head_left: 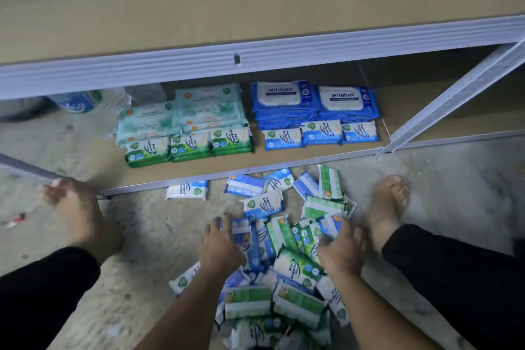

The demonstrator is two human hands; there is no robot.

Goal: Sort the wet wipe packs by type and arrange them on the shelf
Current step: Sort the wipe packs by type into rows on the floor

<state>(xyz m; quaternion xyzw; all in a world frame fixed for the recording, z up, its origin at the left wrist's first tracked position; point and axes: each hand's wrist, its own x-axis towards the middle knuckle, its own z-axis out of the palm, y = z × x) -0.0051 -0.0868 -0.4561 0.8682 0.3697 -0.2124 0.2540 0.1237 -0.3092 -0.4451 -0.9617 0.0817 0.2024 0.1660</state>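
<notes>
On the shelf [284, 163], in the middle of the frame, four sorted groups were already seen. At the back, pale teal packs [181, 113] were stacked left of centre and Antabax packs [315, 99] were stacked to their right. In front, a row of green packs [189, 148] was lined up before the teal ones, and a row of small blue packs [321, 135] before the Antabax ones. Each type was kept apart from the rest, so a good part of the sorting could be judged done.

Plenty was left, though. A mixed pile [287, 264] of green and blue packs was spread over the floor [159, 224] from just below the shelf edge down to the bottom centre of the frame, with colours jumbled and many packs tilted or overlapping. One white-and-blue stray [186, 190] was lying apart, just beside the shelf edge.

Both hands were set down in the pile. The left hand [220, 244] was laid with curled fingers over a blue pack [241, 231] at the pile's left side, and a hold on it was judged likely. The right hand [339, 250] was placed at the pile's right side, fingers bent beside another blue one [329, 225]; whether that was truly gripped could not be told through the blur. The job was judged perhaps half finished, with the floor pile yet to be sorted and shelved.
</notes>
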